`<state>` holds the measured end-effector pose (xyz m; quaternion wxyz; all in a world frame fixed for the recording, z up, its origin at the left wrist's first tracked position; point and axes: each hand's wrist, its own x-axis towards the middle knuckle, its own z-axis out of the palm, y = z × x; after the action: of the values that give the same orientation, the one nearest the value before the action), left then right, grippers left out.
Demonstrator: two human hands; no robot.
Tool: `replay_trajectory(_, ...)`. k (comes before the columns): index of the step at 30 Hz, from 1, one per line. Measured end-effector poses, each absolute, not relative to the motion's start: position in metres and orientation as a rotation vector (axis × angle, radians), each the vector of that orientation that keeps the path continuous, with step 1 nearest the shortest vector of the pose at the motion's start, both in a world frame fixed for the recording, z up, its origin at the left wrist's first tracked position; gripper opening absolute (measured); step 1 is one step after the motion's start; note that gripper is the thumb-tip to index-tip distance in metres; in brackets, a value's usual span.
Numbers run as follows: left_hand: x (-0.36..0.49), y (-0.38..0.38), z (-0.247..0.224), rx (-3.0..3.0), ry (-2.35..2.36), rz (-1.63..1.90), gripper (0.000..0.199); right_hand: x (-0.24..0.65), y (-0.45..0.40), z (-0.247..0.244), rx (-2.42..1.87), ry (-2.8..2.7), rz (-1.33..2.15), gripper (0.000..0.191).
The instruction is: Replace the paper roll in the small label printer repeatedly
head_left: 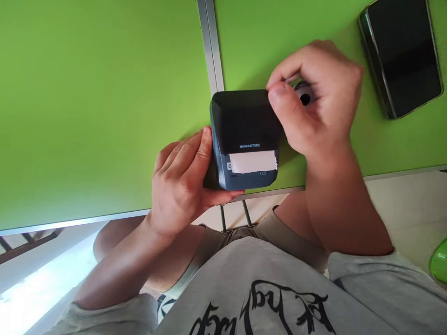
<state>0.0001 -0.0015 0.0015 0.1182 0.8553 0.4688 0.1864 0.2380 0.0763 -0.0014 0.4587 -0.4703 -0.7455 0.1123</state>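
A small dark label printer (246, 121) marked NIIMBOT stands on the green table near its front edge. From its slot a pale paper strip (253, 162) sticks out over the lower front. My left hand (186, 181) holds the printer's left side, with the thumb along its front edge. At the printer's top right corner, my right hand (317, 97) has its thumb and index finger pinched together. A small round dark-centred object (305, 98) shows between that hand's fingers and palm, partly hidden.
A black phone-like device (403, 56) lies at the upper right of the green table (104, 93). A metal seam (209, 46) runs across the tabletop behind the printer. Part of a green round object (439, 261) shows at the far right, below table level.
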Motion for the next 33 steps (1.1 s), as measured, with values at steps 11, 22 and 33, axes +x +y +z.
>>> replay_trajectory(11, 0.001, 0.000, 0.001, 2.512, 1.376, 0.517, 0.101, 0.235, 0.077, -0.006, -1.054, -1.851, 0.347, 0.035)
replay_trajectory(22, 0.000, 0.001, -0.002, 2.471, 1.356, 0.593, 0.100, 0.257, 0.074, 0.015, -1.031, -2.169, 0.467, 0.038)
replay_trajectory(33, 0.004, -0.001, -0.006, 2.460, 1.424, 0.570, 0.102, 0.251, 0.072, 0.033, -1.002, -2.213, 0.345, 0.030)
